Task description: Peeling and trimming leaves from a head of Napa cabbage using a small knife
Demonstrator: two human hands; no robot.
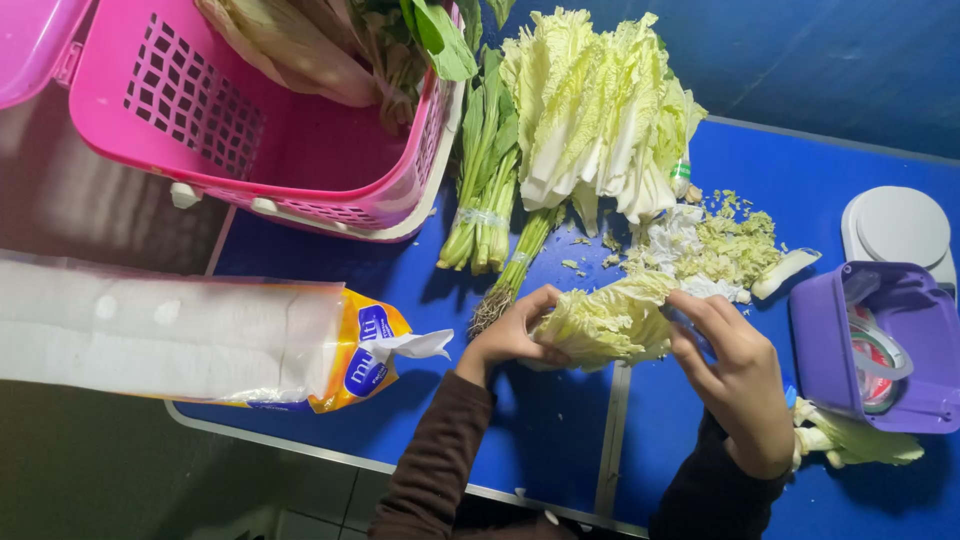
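My left hand (513, 335) grips the stem end of a pale green napa cabbage piece (605, 322) lying on the blue table (560, 430). My right hand (735, 370) closes on the cabbage's other side, fingers curled over its leaves; a bluish object shows under the fingers, too hidden to tell what it is. Both sleeves are dark brown. Behind the cabbage lies a heap of chopped cabbage scraps (715, 245).
A pink basket (200, 130) with leafy greens stands at the back left. Cut cabbage leaves (595, 110) and bundled greens (485, 180) lie behind. A plastic-wrapped white roll pack (180, 340) sits left. A purple box (875, 345) and white scale (900, 228) stand right.
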